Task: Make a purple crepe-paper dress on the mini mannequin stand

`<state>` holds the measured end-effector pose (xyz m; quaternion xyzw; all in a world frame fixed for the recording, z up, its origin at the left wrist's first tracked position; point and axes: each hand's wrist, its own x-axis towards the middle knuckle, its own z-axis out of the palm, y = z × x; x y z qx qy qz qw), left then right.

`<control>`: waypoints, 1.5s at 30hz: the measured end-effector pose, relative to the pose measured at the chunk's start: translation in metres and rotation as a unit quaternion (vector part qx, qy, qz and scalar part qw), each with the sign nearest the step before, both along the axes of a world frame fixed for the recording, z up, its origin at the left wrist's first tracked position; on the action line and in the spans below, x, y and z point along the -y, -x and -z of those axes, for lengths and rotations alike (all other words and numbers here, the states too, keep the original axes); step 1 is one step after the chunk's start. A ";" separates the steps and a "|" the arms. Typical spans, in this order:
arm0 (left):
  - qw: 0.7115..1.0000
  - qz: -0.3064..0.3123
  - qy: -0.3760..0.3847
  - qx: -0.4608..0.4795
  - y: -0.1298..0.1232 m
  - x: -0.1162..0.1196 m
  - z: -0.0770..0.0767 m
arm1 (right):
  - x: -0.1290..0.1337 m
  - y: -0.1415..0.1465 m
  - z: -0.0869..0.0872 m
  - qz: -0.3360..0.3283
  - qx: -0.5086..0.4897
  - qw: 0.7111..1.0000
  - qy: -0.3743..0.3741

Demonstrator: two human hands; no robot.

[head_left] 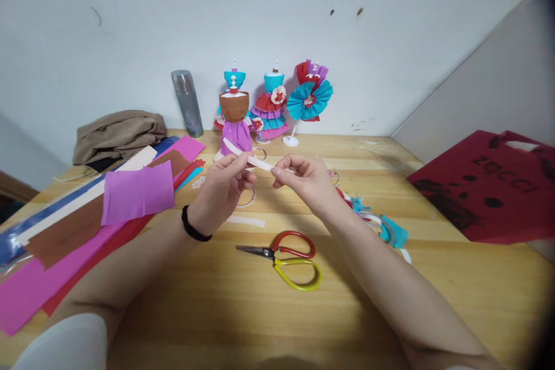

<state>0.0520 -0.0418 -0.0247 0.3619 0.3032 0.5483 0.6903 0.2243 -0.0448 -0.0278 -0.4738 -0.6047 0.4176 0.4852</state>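
Observation:
A narrow white strip point(261, 164), maybe double-sided tape or paper, is stretched between my two hands above the table. My left hand point(225, 182) pinches it near its left part, and a free end sticks up past the thumb. With thumb and fingers, my right hand point(306, 180) grips the other end. Another pale strip point(247, 221) lies flat on the table below. Scissors point(275, 254) with one red and one yellow handle rest nearer to me, blades pointing left. Behind my hands stands a small dress form point(235, 113) in a brown top and purple skirt.
Coloured crepe paper sheets point(139, 191) are heaped at left beside a brown cloth point(119, 133). A thermos point(187, 103) stands at the back near more decorated dress forms point(273, 105). Tape rolls and scraps point(392, 231) lie right, and a red bag point(481, 191) leans farther right.

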 end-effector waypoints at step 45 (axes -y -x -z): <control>0.999 0.009 -0.002 0.048 -0.002 -0.004 0.013 | -0.010 -0.008 0.001 -0.028 -0.026 0.999 -0.014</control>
